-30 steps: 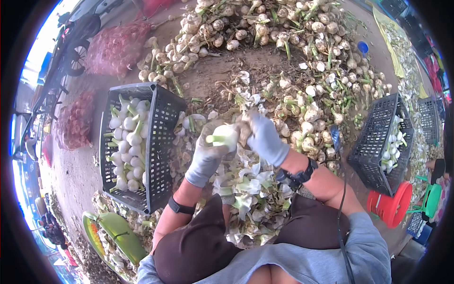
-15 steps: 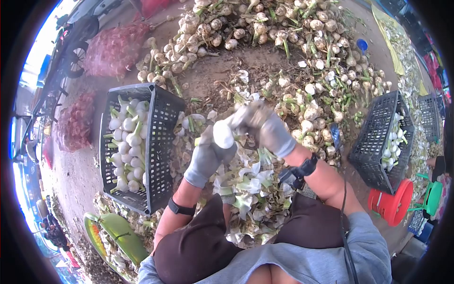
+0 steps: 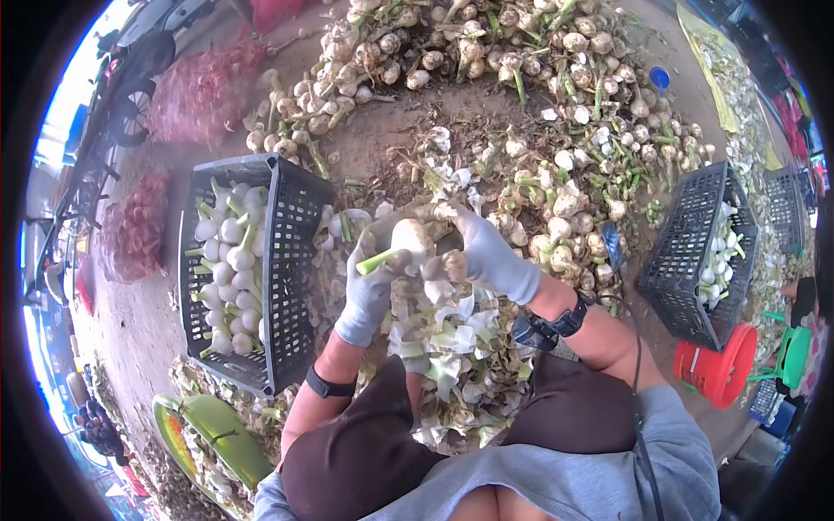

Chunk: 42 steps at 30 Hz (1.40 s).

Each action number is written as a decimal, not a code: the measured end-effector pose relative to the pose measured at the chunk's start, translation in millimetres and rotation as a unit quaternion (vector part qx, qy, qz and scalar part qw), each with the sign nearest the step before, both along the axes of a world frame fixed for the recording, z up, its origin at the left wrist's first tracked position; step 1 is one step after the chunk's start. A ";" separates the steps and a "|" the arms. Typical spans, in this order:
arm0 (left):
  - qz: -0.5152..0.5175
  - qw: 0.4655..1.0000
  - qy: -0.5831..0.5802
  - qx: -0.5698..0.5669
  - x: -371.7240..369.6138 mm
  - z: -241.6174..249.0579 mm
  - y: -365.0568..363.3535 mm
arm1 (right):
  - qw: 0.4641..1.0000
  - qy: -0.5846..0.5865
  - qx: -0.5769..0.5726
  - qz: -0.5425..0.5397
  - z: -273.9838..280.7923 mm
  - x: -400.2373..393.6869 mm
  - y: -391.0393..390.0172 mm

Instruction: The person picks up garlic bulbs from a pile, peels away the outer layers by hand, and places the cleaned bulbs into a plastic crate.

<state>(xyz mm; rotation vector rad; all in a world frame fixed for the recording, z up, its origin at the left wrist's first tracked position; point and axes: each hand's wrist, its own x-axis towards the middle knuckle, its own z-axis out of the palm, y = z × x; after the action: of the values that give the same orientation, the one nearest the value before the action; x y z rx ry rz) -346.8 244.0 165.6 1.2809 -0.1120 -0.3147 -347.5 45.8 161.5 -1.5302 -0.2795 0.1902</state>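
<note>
A white garlic bulb (image 3: 410, 236) with a short green stem is between my two gloved hands, above a heap of peeled skins (image 3: 456, 339). My left hand (image 3: 375, 269) wears a grey glove and is wrapped round the bulb and its stem, which points down to the left. On the bulb's right side, my right hand (image 3: 486, 256), also gloved, has its dirty fingertips curled close to it. To the left stands a black crate (image 3: 271, 269) of cleaned white bulbs (image 3: 233, 260).
Unpeeled garlic (image 3: 569, 43) is piled in an arc ahead. Another black crate (image 3: 686, 252) stands at the right, beside a red bucket (image 3: 730, 365). Red net sacks (image 3: 204, 95) lie at the upper left. A green container (image 3: 221, 434) sits lower left.
My right hand has come down and lies beside the bulb, its motion blur gone. The bulb now shows its green stem pointing left, and sits slightly higher.
</note>
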 end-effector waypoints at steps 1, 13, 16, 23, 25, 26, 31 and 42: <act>0.002 1.000 -0.012 0.027 -2.3 0.0 -0.4 | 1.000 -0.013 -0.007 -0.019 -3.8 -1.5 0.5; 0.036 0.997 -0.044 0.060 -2.9 -5.0 -3.8 | 0.997 -0.007 -0.017 -0.071 -20.1 -11.1 -0.6; 0.068 0.983 -0.097 0.141 -5.3 -8.6 -5.2 | 0.949 -0.160 -0.249 -0.110 -12.3 -17.5 7.3; -0.026 0.998 0.043 -0.049 -3.0 -6.9 3.3 | 0.919 -0.151 -0.306 -0.197 -23.7 11.8 -20.4; -0.029 0.995 0.072 -0.062 -7.8 1.5 2.6 | 0.948 -0.042 -0.215 -0.232 -38.7 31.8 -56.4; -0.036 0.993 0.064 -0.090 -7.0 -1.4 4.7 | 0.953 0.032 -0.169 -0.250 -53.8 39.2 -76.6; 0.008 0.925 -0.009 -0.379 2.5 -3.4 49.9 | 0.887 -0.086 -0.312 -0.330 -79.7 32.3 -139.3; -0.144 0.975 0.169 -0.028 1.1 -36.7 3.0 | 0.739 -0.081 -0.668 0.038 -120.3 12.6 -95.3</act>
<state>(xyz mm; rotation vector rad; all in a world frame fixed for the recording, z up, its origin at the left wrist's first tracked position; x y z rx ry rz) -345.7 246.9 128.9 1.1379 -0.0153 -0.7692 -335.0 -49.5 41.1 -2.9999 -0.3635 0.3594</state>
